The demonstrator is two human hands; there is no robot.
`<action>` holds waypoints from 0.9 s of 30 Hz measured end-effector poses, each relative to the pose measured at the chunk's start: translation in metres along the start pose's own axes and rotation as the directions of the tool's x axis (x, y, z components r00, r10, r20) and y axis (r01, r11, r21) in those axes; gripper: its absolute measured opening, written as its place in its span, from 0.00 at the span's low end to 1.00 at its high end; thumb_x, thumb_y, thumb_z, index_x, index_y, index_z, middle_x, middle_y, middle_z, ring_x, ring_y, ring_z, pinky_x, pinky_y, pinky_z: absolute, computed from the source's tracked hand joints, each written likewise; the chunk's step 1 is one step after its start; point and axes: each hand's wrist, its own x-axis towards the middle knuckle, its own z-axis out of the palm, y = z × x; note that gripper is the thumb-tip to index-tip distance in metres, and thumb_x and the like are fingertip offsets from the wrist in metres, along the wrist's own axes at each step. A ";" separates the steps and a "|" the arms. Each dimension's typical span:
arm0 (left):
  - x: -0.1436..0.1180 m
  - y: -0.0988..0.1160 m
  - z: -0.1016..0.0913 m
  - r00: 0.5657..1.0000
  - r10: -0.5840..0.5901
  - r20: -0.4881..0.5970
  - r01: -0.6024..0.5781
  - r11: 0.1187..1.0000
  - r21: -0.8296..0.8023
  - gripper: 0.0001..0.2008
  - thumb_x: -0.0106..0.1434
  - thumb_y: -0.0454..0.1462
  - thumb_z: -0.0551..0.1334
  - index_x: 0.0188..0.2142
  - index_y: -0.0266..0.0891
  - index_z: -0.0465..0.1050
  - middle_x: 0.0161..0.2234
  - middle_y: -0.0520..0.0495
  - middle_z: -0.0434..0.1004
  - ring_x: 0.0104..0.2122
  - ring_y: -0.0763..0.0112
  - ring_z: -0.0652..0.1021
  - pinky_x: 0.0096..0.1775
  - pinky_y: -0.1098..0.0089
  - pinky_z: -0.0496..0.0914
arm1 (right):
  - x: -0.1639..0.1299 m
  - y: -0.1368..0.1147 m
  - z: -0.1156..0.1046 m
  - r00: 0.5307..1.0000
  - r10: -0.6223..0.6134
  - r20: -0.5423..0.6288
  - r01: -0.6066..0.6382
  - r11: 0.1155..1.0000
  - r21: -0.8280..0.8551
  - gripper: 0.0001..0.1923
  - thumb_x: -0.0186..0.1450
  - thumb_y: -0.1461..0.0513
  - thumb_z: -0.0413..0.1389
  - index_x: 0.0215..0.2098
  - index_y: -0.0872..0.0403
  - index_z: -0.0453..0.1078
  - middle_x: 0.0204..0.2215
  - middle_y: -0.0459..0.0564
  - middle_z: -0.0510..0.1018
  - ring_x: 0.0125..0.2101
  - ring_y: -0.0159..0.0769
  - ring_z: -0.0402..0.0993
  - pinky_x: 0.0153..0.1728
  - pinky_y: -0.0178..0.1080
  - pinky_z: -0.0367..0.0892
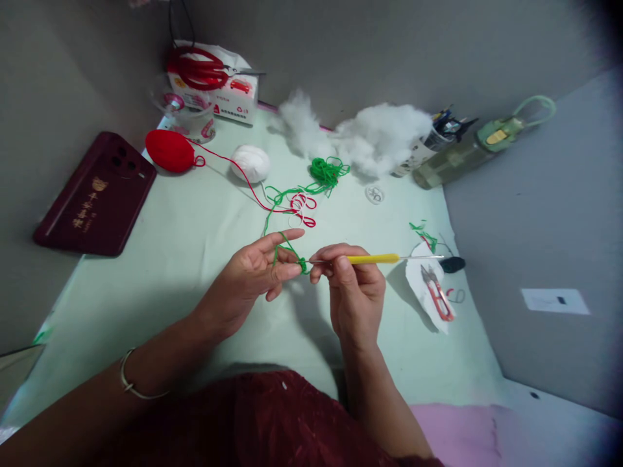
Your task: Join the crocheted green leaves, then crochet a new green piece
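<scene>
Left hand (248,272) pinches green stitches (302,264) between hands, yarn (291,245) over forefinger; right hand (354,279) grips hook (372,259), tip at stitches, insertion unclear. Risk: slack yarn could drop stitch; green tangle (326,171) could snag feed.

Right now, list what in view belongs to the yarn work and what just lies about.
Seemingly in use:
- small green yarn piece in the left hand
- yellow-handled metal hook in the right hand
- tangled green yarn bundle

Likely just lying about:
- dark red phone
- grey-green translucent bottle

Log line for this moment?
left hand: pinching green crochet piece | right hand: holding yellow-handled crochet hook | green yarn: strung across left hand
</scene>
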 end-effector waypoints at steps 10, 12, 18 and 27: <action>0.000 -0.002 -0.002 1.000 -0.001 0.003 0.001 1.000 0.008 0.26 0.59 0.36 0.72 0.57 0.41 0.76 0.33 0.54 0.70 0.22 0.81 0.58 0.22 0.74 0.58 | 0.002 -0.002 0.000 0.999 -0.003 -0.033 0.003 1.000 0.017 0.08 0.71 0.57 0.59 0.37 0.51 0.79 0.32 0.47 0.80 0.27 0.31 0.76 0.30 0.37 0.73; 0.000 -0.002 -0.002 1.000 0.000 0.008 0.000 1.000 0.005 0.25 0.59 0.36 0.72 0.57 0.41 0.76 0.32 0.55 0.70 0.21 0.82 0.57 0.22 0.74 0.58 | 0.002 -0.001 0.000 0.999 0.004 -0.032 -0.003 1.000 0.028 0.08 0.71 0.57 0.59 0.37 0.51 0.79 0.32 0.46 0.80 0.27 0.31 0.76 0.29 0.37 0.73; -0.001 -0.001 -0.002 1.000 -0.006 0.012 0.006 1.000 0.003 0.23 0.61 0.36 0.71 0.55 0.41 0.76 0.32 0.55 0.70 0.21 0.82 0.57 0.23 0.74 0.57 | 0.003 -0.001 -0.001 1.000 0.001 -0.007 0.000 0.998 0.064 0.07 0.71 0.59 0.59 0.38 0.50 0.79 0.33 0.46 0.80 0.28 0.30 0.76 0.30 0.36 0.73; 0.000 -0.001 -0.002 1.000 0.003 0.031 -0.002 1.000 -0.017 0.19 0.62 0.36 0.71 0.52 0.40 0.77 0.30 0.56 0.69 0.20 0.83 0.57 0.23 0.75 0.57 | 0.003 -0.002 0.000 1.000 -0.017 0.003 0.017 0.996 0.090 0.08 0.72 0.61 0.58 0.37 0.51 0.80 0.32 0.46 0.80 0.27 0.29 0.76 0.30 0.35 0.73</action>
